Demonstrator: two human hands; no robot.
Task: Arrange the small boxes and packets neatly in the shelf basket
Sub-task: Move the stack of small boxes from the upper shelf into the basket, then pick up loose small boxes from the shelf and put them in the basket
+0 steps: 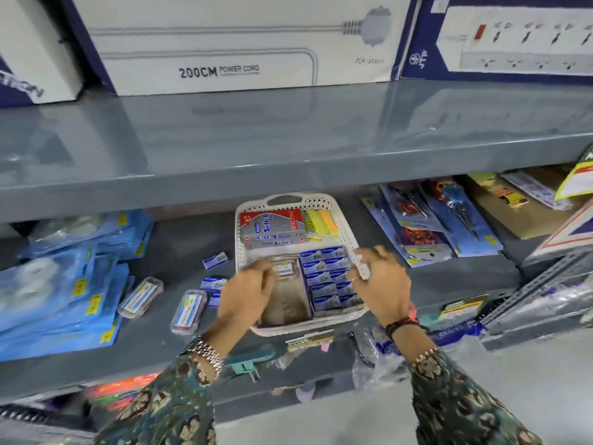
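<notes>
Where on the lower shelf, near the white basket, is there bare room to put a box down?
Bare shelf lies between the blue packets and the white basket. A narrower strip runs between the basket and the carded tools. In front of the left hand, clear cases and small boxes crowd it.

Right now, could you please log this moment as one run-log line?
left hand: placing clear packet in basket | right hand: gripping basket rim | outside: two clear packets, loose blue boxes

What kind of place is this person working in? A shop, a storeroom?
Most likely a shop selling stationery and electrical goods. Grey metal shelves hold boxed power cords, hanging-card blister packs of scissors, and a white perforated plastic basket of small blue boxes.
</notes>
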